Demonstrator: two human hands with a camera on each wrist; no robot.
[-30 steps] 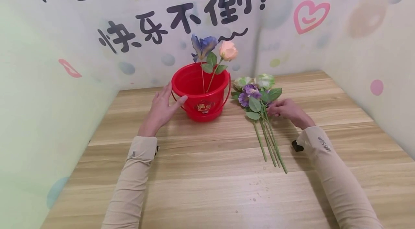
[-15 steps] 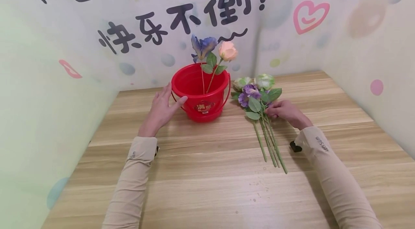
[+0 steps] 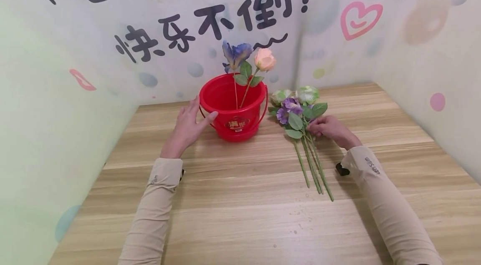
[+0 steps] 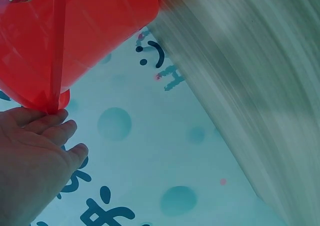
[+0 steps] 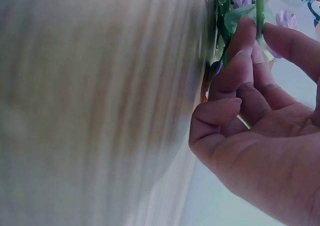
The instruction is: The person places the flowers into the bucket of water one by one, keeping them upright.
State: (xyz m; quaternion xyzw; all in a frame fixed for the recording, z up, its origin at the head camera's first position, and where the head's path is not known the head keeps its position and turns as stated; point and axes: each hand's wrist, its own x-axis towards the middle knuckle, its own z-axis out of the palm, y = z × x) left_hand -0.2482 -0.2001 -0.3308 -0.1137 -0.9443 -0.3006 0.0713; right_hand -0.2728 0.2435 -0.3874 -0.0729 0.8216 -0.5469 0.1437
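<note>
A red bucket (image 3: 237, 125) stands upright toward the back of the table, with a blue iris (image 3: 236, 54) and a pink rose (image 3: 264, 59) leaning inside it. My left hand (image 3: 185, 129) is at its left side, fingers straight, fingertips at the rim and handle joint in the left wrist view. Right of the bucket lies a bunch of artificial flowers: white-green blooms (image 3: 308, 94), a purple flower (image 3: 289, 109) and several long green stems (image 3: 315, 165). My right hand (image 3: 332, 130) reaches in from the right; its thumb and forefinger pinch a green flower stem (image 5: 260, 6), other fingers curled.
The wood-grain table (image 3: 233, 215) extends in front of both arms. Patterned walls (image 3: 169, 77) with printed characters close it off behind and at the sides. The bucket's thin red handle (image 3: 263, 110) hangs down along its front.
My right hand has shifted slightly left onto the stems, its fingertips coming together there. The left hand, the bucket and the flowers look unmoved.
</note>
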